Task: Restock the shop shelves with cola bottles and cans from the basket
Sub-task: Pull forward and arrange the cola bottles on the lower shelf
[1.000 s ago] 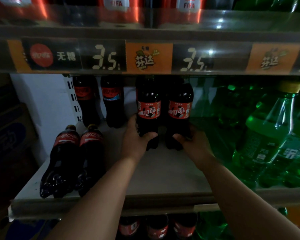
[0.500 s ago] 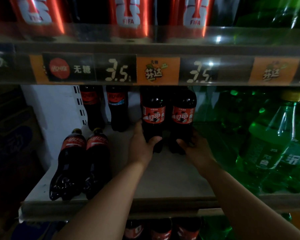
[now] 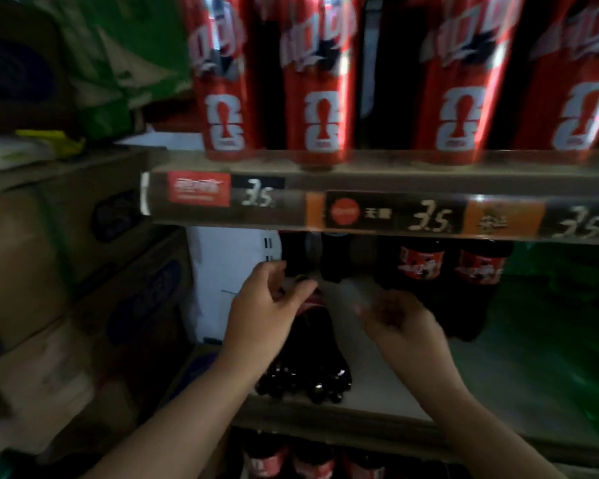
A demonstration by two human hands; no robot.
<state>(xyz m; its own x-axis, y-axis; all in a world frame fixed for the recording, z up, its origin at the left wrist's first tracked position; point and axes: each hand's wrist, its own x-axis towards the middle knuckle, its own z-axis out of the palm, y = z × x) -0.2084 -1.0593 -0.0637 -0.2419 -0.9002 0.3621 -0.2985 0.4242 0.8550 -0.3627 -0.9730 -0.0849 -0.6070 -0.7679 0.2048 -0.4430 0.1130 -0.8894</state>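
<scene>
Two cola bottles (image 3: 308, 357) lie side by side on the middle shelf (image 3: 412, 385), caps pointing to the back. My left hand (image 3: 263, 305) hovers over their necks, thumb and fingers apart around one cap. My right hand (image 3: 398, 319) is blurred just to the right, fingers loosely curled and holding nothing. Two upright cola bottles with red labels (image 3: 419, 271) (image 3: 481, 274) stand behind my right hand. Two more dark bottles (image 3: 336, 261) stand at the back left. Tall red cola cans (image 3: 319, 98) line the shelf above.
Stacked cardboard boxes (image 3: 83, 271) fill the space left of the shelving. Green bottles (image 3: 567, 305) crowd the right end of the middle shelf. A price strip (image 3: 377, 212) runs along the upper shelf's edge. More cola bottles (image 3: 291, 461) stand on the shelf below.
Both hands have let go of the two upright red-label bottles and moved left to the lying bottles. The view has swung left and upward.
</scene>
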